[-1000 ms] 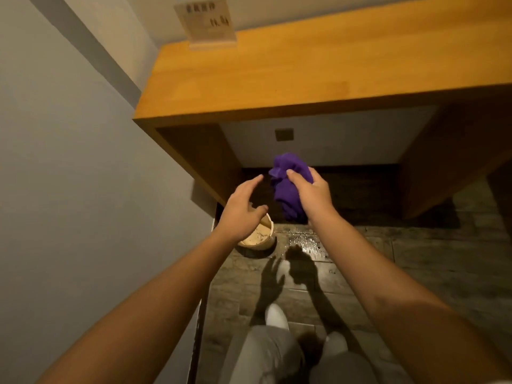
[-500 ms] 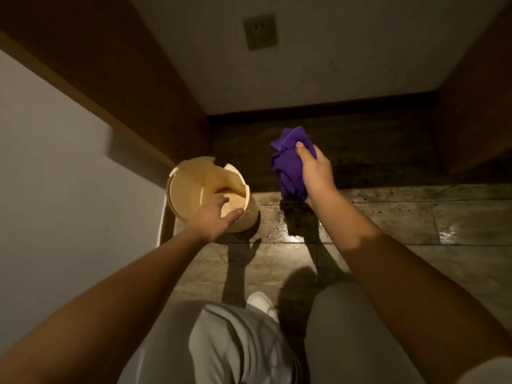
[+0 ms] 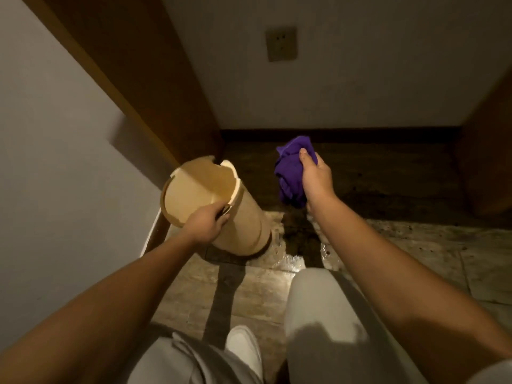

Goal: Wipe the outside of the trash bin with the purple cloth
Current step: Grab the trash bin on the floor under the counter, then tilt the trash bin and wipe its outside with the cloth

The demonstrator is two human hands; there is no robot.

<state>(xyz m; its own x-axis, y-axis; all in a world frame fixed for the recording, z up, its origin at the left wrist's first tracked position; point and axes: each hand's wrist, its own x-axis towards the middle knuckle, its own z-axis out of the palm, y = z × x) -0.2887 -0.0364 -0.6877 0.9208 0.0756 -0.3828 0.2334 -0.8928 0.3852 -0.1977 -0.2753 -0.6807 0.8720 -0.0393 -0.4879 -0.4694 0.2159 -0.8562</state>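
Observation:
A beige cylindrical trash bin (image 3: 243, 225) stands on the floor at the left, tilted toward me so its open mouth faces up and left. My left hand (image 3: 206, 224) grips its near rim. To the right, my right hand (image 3: 315, 180) is closed around a bunched purple cloth (image 3: 289, 173), held in the air about a hand's width from the bin's side and not touching it. The bin's base rests on the wet floor.
A wooden desk panel (image 3: 144, 87) rises just behind the bin, beside the grey wall (image 3: 55, 162) on the left. A wall socket (image 3: 281, 44) sits on the back wall. Another wooden panel (image 3: 487, 167) stands at the right. My knees and white shoe (image 3: 243, 347) fill the near floor.
My head has dropped lower under the desk. My left hand has tipped the bin toward me by its rim. The right hand with the cloth has stayed beside it.

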